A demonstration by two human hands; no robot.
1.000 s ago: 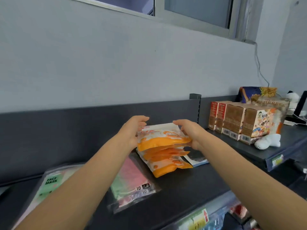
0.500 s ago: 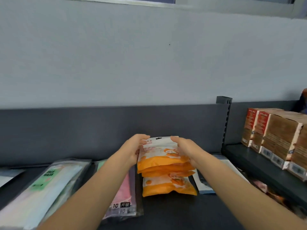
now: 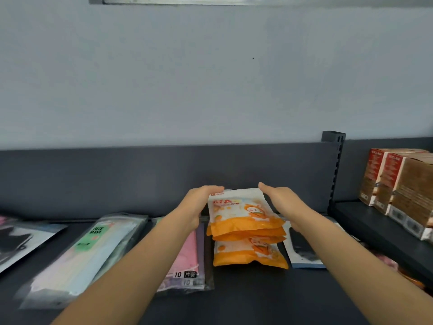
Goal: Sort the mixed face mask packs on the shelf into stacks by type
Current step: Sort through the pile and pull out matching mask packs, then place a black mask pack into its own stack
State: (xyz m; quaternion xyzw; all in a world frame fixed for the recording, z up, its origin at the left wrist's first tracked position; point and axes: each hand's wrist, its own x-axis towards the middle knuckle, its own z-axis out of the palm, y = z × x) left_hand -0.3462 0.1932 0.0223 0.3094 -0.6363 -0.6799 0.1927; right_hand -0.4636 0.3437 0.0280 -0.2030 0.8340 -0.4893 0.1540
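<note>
Orange mask packs [image 3: 246,227] stacked mid-shelf on dark shelf [image 3: 234,299], upper ones overlapping the lowest.

Left hand [image 3: 196,207] flat against stack's left edge, fingers together and extended, tips at top left corner.

Right hand [image 3: 282,202] mirrored on stack's right edge, fingers together, straight.

Left of stack: pink pack [image 3: 187,259], touching or nearly so; farther left, "FACE MASK" pack [image 3: 93,252].

Right of stack: dark-mask pack [image 3: 304,252], partly under forearm.

Brown boxes [image 3: 398,184] well right of stack, raised section.
</note>
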